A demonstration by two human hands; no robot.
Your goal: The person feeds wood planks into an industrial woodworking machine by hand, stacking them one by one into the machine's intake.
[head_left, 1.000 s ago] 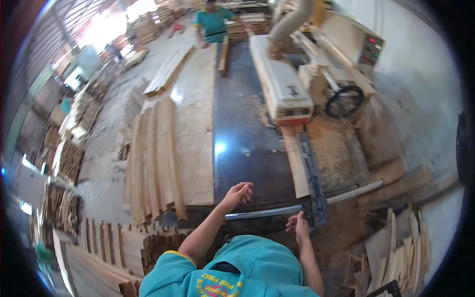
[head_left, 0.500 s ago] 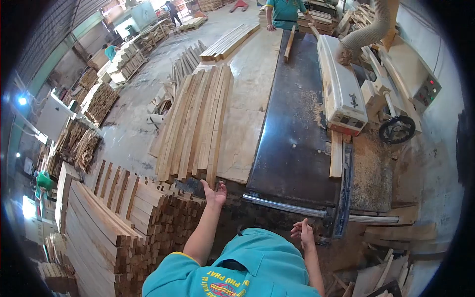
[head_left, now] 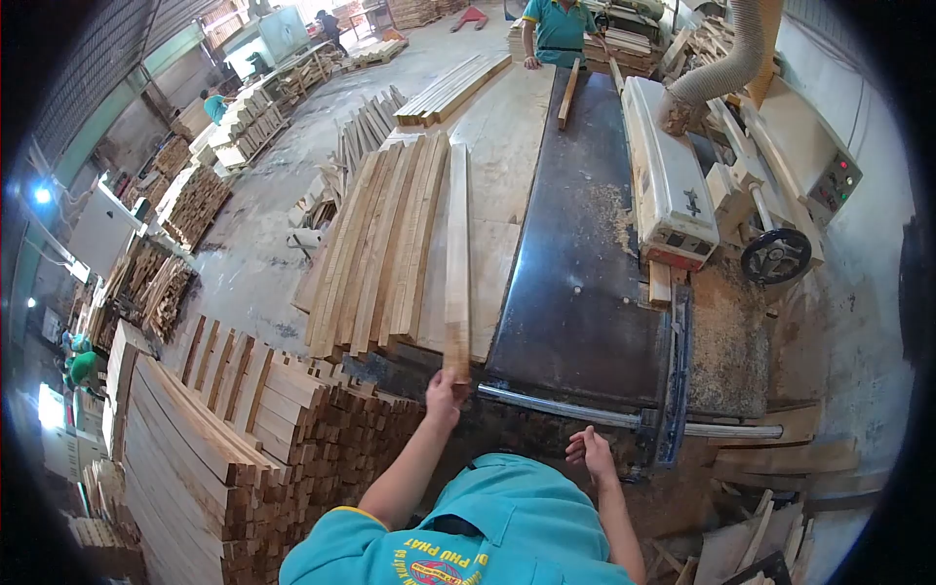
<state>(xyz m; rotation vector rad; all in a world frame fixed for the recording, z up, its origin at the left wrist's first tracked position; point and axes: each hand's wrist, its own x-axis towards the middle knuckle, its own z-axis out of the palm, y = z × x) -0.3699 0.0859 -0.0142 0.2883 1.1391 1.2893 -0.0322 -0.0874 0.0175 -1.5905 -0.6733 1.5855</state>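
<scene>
My left hand [head_left: 445, 398] is closed on the near end of a wooden strip [head_left: 457, 253], which lies apart to the right of a row of strips [head_left: 375, 244] on the plywood table top [head_left: 495, 253]. My right hand [head_left: 591, 454] is held below the metal bar [head_left: 565, 406] with its fingers apart and nothing in it. Another piece of wood [head_left: 659, 283] sticks out from under the white and red machine head [head_left: 678, 219], right of the dark machine bed [head_left: 575, 292].
A co-worker [head_left: 560, 34] stands at the far end of the machine bed. Stacked lumber [head_left: 283, 429] rises at my left. A handwheel [head_left: 776, 255] and sawdust are at the right. Wood scraps [head_left: 760, 536] lie at the lower right.
My left hand has closed on a strip, which now lies to the right of the row. The wood under the machine head sticks out less towards me.
</scene>
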